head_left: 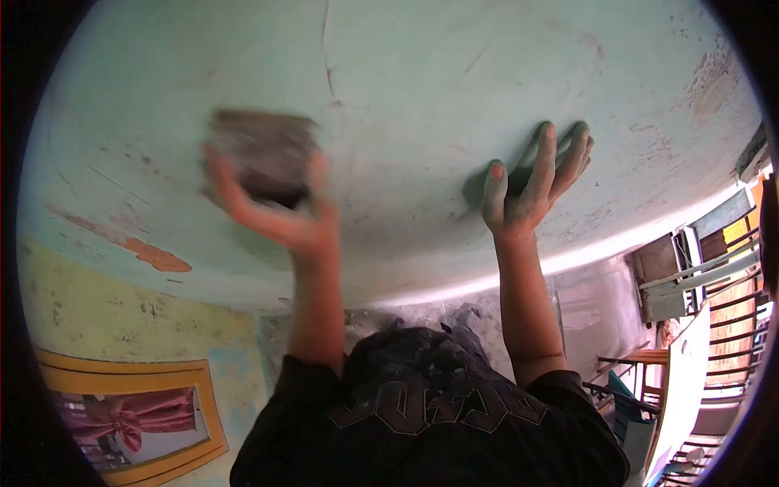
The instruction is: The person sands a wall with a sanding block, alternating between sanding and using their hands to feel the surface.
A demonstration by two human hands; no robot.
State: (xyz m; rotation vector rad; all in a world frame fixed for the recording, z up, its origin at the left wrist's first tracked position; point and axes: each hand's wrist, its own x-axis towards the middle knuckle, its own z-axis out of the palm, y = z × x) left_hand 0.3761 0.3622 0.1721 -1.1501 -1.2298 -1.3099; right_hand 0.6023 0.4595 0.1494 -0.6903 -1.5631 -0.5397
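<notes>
A pale green wall (406, 97) fills the upper view, marked by scratches and stains. My left hand (280, 223), blurred by motion, grips a brownish-grey rectangular piece that looks like sandpaper (264, 146), held against the wall or very close to it. Fingers wrap its left side and the thumb its right; the blur hides its exact thickness. Farther right, my right hand (527, 191) rests on the same wall with fingers and thumb spread, holding nothing. Greyish dust coats its fingers.
Peeled orange-brown paint (158, 256) shows at the wall's left. A yellow-framed window (130, 365) with a tied red curtain is at lower left. A white board (682, 381) and dark metal bars (730, 341) stand at the right. My black shirt (438, 438) fills the lower middle.
</notes>
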